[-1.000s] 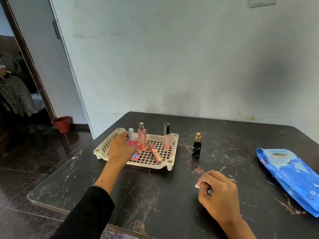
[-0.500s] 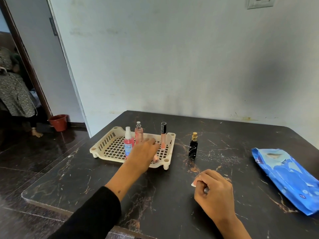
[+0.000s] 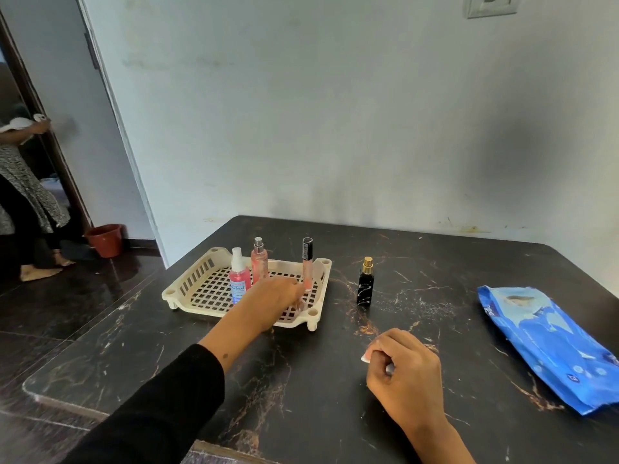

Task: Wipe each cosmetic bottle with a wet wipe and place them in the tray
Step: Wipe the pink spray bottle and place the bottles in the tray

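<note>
Left hand shifted right over slotted plastic tray, grip unclear; right hand fist pinching wipe.

Soft, even daylight fills the room — nothing harsh, nothing blown out. A broad grey shadow smudges the wall at right, above the dark bench, whose polished top gives only a faint sheen. The glossy floor at left throws back pale reflections. The doorway beyond is dim. Wide-angle bending tilts the door frame and wall corner — straight lines lean near the edges. The left hand is slightly motion-blurred; the centre is fairly sharp.
</note>
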